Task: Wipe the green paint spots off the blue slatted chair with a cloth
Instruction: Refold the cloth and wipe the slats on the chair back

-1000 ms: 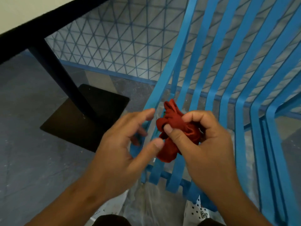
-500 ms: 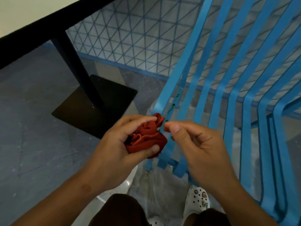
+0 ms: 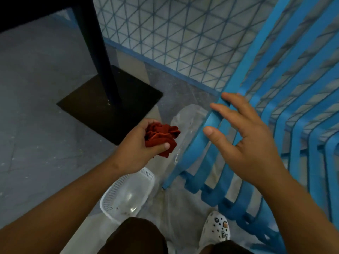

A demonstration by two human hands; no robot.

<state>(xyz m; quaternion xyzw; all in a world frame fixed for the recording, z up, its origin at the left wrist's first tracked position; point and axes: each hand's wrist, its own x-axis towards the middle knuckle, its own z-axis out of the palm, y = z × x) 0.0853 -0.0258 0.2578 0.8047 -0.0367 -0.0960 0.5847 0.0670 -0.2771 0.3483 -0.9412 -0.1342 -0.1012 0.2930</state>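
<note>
Red cloth (image 3: 161, 137) bunched in L hand (image 3: 139, 151), blue chair (image 3: 211, 143) beside.

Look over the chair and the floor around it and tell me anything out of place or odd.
Nothing is plainly damaged or spilled. A white basket lies on the floor beside the blue chair. The left hand holds the red cloth bunched up, away from the slats. No green spots show in this view.

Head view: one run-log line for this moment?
left hand: grips red cloth | right hand: open, fingers on blue chair slats | wiping: none
</note>
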